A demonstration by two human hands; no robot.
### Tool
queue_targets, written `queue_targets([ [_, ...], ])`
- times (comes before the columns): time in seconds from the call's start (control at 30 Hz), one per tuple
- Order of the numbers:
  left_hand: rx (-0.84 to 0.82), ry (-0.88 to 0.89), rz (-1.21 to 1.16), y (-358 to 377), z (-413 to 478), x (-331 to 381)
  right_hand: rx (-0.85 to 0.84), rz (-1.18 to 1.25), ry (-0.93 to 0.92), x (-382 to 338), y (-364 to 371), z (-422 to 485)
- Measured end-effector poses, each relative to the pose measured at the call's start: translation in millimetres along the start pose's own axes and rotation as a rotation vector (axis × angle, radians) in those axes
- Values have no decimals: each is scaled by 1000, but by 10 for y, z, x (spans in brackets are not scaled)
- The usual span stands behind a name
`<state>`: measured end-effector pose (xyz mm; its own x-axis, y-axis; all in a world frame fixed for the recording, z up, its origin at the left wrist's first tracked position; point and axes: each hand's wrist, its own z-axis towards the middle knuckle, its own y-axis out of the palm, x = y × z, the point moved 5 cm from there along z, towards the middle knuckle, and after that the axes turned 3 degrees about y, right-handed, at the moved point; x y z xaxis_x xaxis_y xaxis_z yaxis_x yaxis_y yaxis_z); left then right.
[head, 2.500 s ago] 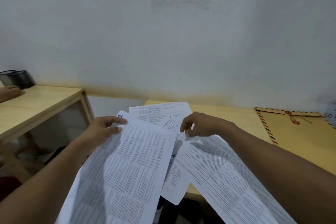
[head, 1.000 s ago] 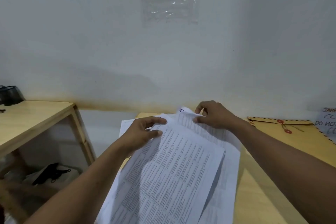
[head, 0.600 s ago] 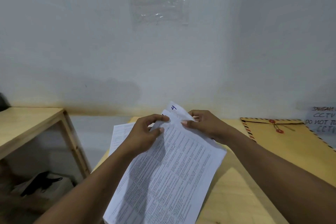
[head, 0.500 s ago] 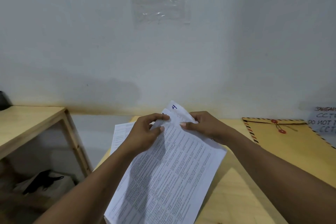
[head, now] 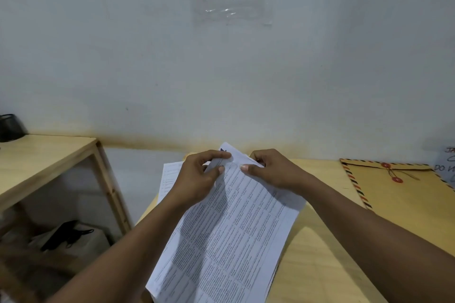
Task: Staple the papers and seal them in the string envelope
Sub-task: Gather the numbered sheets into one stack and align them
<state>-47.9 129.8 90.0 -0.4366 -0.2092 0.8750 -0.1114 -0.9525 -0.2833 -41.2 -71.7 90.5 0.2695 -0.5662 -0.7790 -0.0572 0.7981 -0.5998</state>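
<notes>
A stack of printed white papers (head: 229, 236) lies slanted over the near edge of the wooden table (head: 317, 261). My left hand (head: 197, 177) pinches the top-left corner of the stack between thumb and fingers. My right hand (head: 273, 172) pinches the top edge just to the right of it, thumb on the top sheet. One more printed sheet (head: 167, 177) lies flat on the table, partly hidden behind my left hand. The brown string envelope (head: 398, 194) with red buttons and a striped border lies flat at the right of the table. No stapler is in view.
A second wooden table (head: 37, 157) stands to the left with a black mesh holder (head: 11, 128) at its far corner. Under it sit a box and a black item (head: 66, 233). A handwritten note (head: 446, 167) leans at the far right. The white wall is close behind.
The loose sheets spread across the table have been gathered into one stack. Both hands have come together at its top corner, and the view has shifted slightly.
</notes>
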Motion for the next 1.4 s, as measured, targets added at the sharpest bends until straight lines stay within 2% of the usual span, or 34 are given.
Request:
queue_targets([
  [0.2, 16, -46, -14, -21, -55, -83, 115, 7, 9, 131, -33, -21],
  [0.4, 24, -56, 35, -17, -43, -115, 144, -23, -36, 130, -17, -41],
  [0.53, 7, -96, -16, -49, -27, -154, 117, -4, -43, 133, 6, -41],
  [0.67, -8, -129, 5, -68, -22, -224, 13, -59, -13, 187, 147, 9],
  [0.77, -4, -163, -16, -116, -66, -333, 13, -87, 2, 194, 232, 49],
  [0.9, -111, -224, 2, -202, -188, -585, -94, -58, 106, 338, 448, 22],
  [0.97, -104, -235, 37, -268, -247, -682, -65, -25, 172, 467, 477, 49],
  [1.0, -91, -243, 43, -303, -267, -724, -13, -58, 204, 539, 446, 85],
  [1.07, -74, -262, 42, -363, -289, -804, 66, -292, 241, 681, 381, 148],
  [1.17, -82, -281, 52, -406, -295, -891, -3, -560, 320, 844, 439, 136],
  [1.3, -90, -255, 121, -394, -255, -894, 67, -612, 357, 810, 448, 137],
  [1.4, -104, -215, 169, -356, -197, -849, 43, -626, 359, 749, 456, 127],
])
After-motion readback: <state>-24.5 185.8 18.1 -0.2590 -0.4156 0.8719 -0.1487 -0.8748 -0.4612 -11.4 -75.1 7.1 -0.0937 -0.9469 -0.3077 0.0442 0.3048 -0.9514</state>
